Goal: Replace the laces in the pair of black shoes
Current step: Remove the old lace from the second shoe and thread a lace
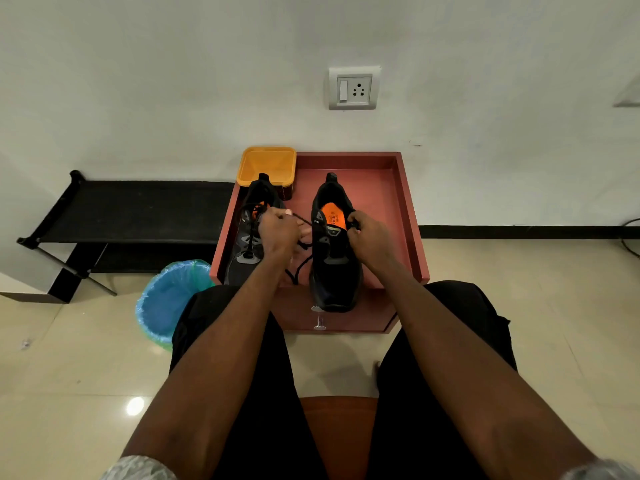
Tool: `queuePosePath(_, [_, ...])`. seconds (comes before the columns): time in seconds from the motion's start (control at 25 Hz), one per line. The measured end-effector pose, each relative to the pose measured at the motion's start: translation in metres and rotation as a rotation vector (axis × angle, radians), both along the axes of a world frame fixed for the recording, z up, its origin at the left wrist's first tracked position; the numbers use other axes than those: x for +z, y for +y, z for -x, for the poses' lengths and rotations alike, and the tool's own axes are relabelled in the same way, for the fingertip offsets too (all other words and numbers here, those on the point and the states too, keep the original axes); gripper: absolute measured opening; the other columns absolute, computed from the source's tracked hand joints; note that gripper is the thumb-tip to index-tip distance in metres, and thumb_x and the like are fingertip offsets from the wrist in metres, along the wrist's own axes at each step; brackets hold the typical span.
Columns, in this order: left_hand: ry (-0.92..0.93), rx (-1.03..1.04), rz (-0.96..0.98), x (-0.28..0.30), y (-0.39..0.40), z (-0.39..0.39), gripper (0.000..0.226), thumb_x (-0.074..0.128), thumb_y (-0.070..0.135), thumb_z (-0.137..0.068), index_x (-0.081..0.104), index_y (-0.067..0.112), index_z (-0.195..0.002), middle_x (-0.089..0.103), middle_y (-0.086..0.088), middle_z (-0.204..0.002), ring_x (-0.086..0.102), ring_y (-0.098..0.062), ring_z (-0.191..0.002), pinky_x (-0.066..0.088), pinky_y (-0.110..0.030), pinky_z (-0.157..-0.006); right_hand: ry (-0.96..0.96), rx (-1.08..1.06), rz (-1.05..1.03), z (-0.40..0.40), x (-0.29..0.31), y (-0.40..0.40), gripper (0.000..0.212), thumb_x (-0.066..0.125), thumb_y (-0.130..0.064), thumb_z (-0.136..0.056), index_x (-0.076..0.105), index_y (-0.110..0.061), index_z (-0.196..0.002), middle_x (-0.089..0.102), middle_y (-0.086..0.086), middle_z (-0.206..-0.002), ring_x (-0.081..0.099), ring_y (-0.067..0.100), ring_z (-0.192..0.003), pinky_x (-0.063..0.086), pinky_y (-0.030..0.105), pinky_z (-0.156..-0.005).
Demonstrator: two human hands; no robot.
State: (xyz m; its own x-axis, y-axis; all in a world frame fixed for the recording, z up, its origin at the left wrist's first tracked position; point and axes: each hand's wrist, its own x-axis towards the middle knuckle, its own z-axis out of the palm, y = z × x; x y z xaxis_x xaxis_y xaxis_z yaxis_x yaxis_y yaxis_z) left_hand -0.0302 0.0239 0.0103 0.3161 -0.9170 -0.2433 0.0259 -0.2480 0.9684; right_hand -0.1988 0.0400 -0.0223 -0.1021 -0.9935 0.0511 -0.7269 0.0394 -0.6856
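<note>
The limp, thin black lace (300,261) is pinched by both the left hand (278,233) and right hand (369,237), and is best gripped near its stiff tip.

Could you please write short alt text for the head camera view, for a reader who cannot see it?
A seated person's left hand and right hand each pinch a black shoelace at the right-hand black sports shoe with an orange insole, beside its partner shoe on a reddish-brown wooden cabinet top. An empty yellow plastic tub stands behind.

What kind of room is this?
Probably a room in a home: a white wall socket, a black fabric shoe rack, shiny beige floor tiles and a blue-lined waste bin.
</note>
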Motion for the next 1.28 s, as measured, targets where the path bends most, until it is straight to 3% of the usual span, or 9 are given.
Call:
queuePosePath(0.12, [0.086,0.288,-0.008,0.013,0.000,-0.017,0.015,0.041,0.004,-0.098,0.055,0.005,-0.106,0.066,-0.013,-0.091,0.069,-0.018,-0.062,0.060,-0.033,-0.063,0.034,0.005,-0.001,0.000,-0.001,0.000,0.024,0.045,-0.016,-0.090,0.064,-0.016,-0.104,0.064,0.005,-0.081,0.061,0.024,-0.069,0.056,0.048,-0.064])
queuePosePath(0.2, [-0.300,0.314,0.102,0.015,-0.002,-0.026,0.018,0.046,0.004,-0.095,0.057,0.005,-0.109,0.058,-0.014,-0.116,0.064,-0.022,-0.095,0.053,-0.029,-0.080,0.033,-0.012,-0.011,0.002,0.000,0.000,0.027,0.045,-0.015,-0.091,0.066,-0.015,-0.107,0.067,0.008,-0.087,0.062,0.025,-0.071,0.057,0.046,-0.066])
queuePosePath(0.32, [-0.926,-0.209,0.397,0.002,0.002,-0.017,0.027,0.054,0.009,-0.091,0.064,0.008,-0.115,0.045,-0.016,-0.138,0.038,-0.031,-0.131,0.037,-0.043,-0.109,0.052,0.013,-0.035,0.000,0.000,0.000,0.036,0.046,-0.017,-0.095,0.064,-0.017,-0.126,0.071,0.010,-0.107,0.065,0.026,-0.081,0.057,0.043,-0.072])
queuePosePath(0.44, [-1.171,-0.730,0.310,-0.020,0.008,0.004,0.031,0.057,0.028,-0.096,0.068,0.018,-0.123,0.021,-0.014,-0.160,0.009,-0.036,-0.147,0.016,-0.053,-0.119,0.056,0.013,-0.029,-0.004,0.000,-0.001,0.038,0.046,-0.019,-0.095,0.064,-0.019,-0.128,0.071,0.009,-0.112,0.066,0.026,-0.086,0.057,0.041,-0.074])
queuePosePath(0.56, [-1.171,-0.841,0.255,-0.032,0.006,0.015,0.031,0.057,0.027,-0.097,0.069,0.012,-0.121,0.009,-0.017,-0.163,0.004,-0.036,-0.148,0.013,-0.046,-0.120,0.054,0.010,-0.031,-0.003,-0.001,0.000,0.037,0.047,-0.020,-0.095,0.064,-0.020,-0.128,0.071,0.009,-0.113,0.065,0.025,-0.091,0.057,0.042,-0.078])
queuePosePath(0.72, [-0.865,-0.815,0.278,-0.035,0.002,0.022,0.018,0.055,0.005,-0.094,0.063,-0.005,-0.081,0.036,-0.027,-0.147,0.045,-0.037,-0.127,0.039,-0.040,-0.104,0.048,-0.001,-0.035,-0.004,-0.001,-0.001,0.035,0.051,-0.023,-0.094,0.065,-0.021,-0.126,0.071,0.009,-0.112,0.065,0.028,-0.092,0.055,0.043,-0.079])
queuePosePath(0.96, [-0.098,-0.104,0.004,0.004,0.000,-0.001,0.013,0.041,0.010,-0.101,0.053,0.004,-0.098,0.061,-0.009,-0.094,0.070,-0.023,-0.086,0.062,-0.044,-0.068,0.039,-0.015,-0.054,-0.002,0.000,-0.001,0.032,0.047,-0.017,-0.091,0.065,-0.019,-0.117,0.068,0.009,-0.094,0.063,0.025,-0.074,0.056,0.041,-0.065])
queuePosePath(1.16, [-0.935,-0.333,-0.356,0.015,0.014,-0.044,0.012,0.053,0.015,-0.091,0.054,0.007,-0.082,0.070,-0.014,-0.083,0.069,-0.025,-0.065,0.062,-0.038,-0.068,0.079,0.048,-0.049,-0.006,0.004,0.006,0.032,0.056,-0.025,-0.093,0.059,-0.021,-0.125,0.067,0.005,-0.095,0.063,0.023,-0.079,0.056,0.040,-0.069])
queuePosePath(1.28, [-0.963,-0.728,-0.746,0.023,0.024,-0.044,0.014,0.053,0.008,-0.095,0.062,-0.003,-0.093,0.071,-0.019,-0.102,0.070,-0.022,-0.074,0.060,-0.032,-0.071,0.104,0.079,-0.067,-0.006,0.006,0.007,0.037,0.058,-0.020,-0.092,0.059,-0.016,-0.130,0.067,0.008,-0.102,0.063,0.027,-0.087,0.055,0.041,-0.076])
